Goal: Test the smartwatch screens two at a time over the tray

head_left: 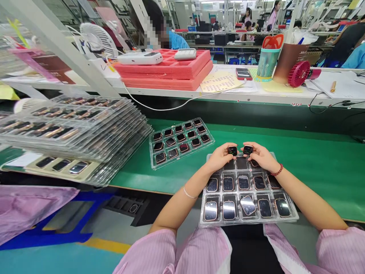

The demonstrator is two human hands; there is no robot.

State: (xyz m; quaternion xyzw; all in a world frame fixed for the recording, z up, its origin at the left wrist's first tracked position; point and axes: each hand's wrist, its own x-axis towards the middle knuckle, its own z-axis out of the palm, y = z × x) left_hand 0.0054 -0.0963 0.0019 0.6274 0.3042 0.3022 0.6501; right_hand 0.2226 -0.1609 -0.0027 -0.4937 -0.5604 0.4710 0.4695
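Observation:
My left hand (221,156) is closed on a dark-faced watch case (232,150) above the far edge of a clear tray (249,220). Beside it, my right hand (261,155) pinches another dark-faced watch case (248,149). The tray lies at the table's front edge, partly over my lap, with rows of similar watch cases. One case (248,205) in its front row sits askew. My fingers and wrists hide part of the tray's back row.
Another clear tray (152,156) of watch cases lies on the green table (176,178). At left rises a tall stack of filled trays (114,148). Behind, a white shelf (222,90) bears red foam trays (162,82), a phone and cups. People are in the background.

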